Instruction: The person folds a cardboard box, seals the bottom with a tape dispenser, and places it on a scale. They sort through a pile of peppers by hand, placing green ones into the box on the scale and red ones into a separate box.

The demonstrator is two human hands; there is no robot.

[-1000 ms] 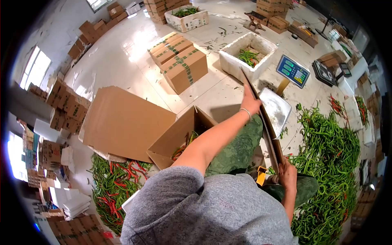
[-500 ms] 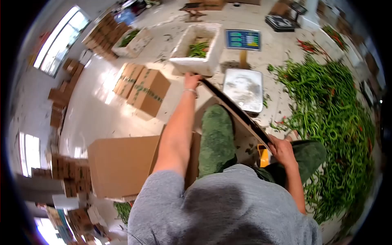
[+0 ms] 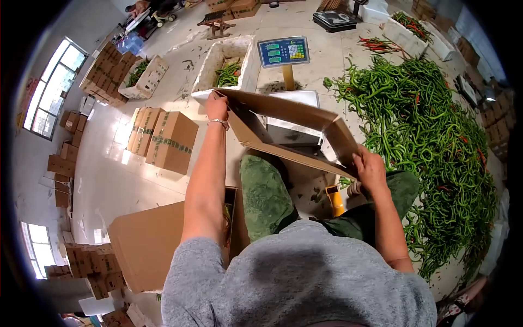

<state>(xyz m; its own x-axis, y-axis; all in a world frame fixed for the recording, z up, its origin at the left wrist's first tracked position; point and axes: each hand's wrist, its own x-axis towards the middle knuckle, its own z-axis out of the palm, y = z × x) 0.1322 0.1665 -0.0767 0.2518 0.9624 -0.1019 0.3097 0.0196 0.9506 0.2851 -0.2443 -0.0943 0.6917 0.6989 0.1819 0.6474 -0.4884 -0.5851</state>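
Observation:
A brown cardboard box point(image 3: 294, 152) hangs between my hands, partly unfolded into an open frame that shows the floor through it. My left hand point(image 3: 216, 106) grips its far left corner, beside the white foam box point(image 3: 200, 71) with green peppers. Closed on the right corner is my right hand point(image 3: 370, 169), above my bent right knee. Behind the cardboard stands a scale with a blue display point(image 3: 283, 52); its metal plate point(image 3: 297, 97) is partly covered. A yellow tape dispenser point(image 3: 335, 200) lies between my legs.
A large heap of green peppers point(image 3: 430, 136) spreads along the right. Closed cartons point(image 3: 171, 143) stand on the left floor. An open carton point(image 3: 147, 240) is beside my left leg. Farther off are a black scale point(image 3: 334, 20), a stool point(image 3: 216, 23) and a person point(image 3: 137, 8).
The flat cardboard has spread into an open frame. With the camera view shifted, the scale, foam box and pepper heap appear farther left. Both hands still hold the cardboard.

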